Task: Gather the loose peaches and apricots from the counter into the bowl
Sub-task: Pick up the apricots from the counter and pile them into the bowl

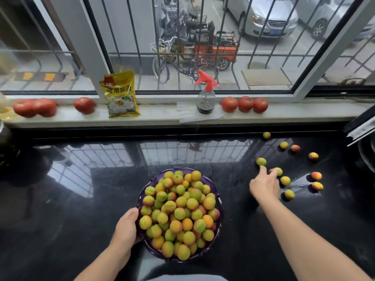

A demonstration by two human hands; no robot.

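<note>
Holding the purple bowl (220,201) by its left rim, the left hand (125,230) curls its fingers round the edge. This bowl, heaped with fruit, stands on the black counter (81,220). Right of the bowl, the right hand (263,186) reaches with fingers spread among the loose fruits (285,180), its index fingertip almost at a green one (261,161), pinching nothing.

Purple bowl (142,191) heaped with fruit; loose fruit (285,180) scattered right on counter (81,199).
</note>
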